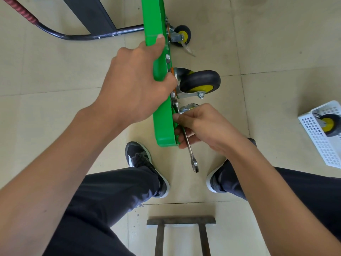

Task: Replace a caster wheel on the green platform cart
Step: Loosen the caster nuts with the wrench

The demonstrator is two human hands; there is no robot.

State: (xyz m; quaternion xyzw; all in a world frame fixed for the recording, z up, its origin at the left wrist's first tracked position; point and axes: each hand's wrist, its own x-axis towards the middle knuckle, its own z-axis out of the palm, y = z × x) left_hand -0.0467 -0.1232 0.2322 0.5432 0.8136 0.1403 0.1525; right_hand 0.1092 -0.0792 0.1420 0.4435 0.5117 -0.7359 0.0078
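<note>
Head view: wrench [190, 150] pinched in right hand [204, 124] fingers [181, 129].

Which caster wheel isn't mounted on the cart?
The caster lying in the white basket at right; the others are bolted under the green cart.

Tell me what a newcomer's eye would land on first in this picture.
The bright green plastic platform cart stands on edge in the centre of the frame, steadied by the left hand. A black rubber caster wheel with a yellow hub juts out to its right. Just below it, the right hand grips a silver metal wrench against the cart's underside.
</note>
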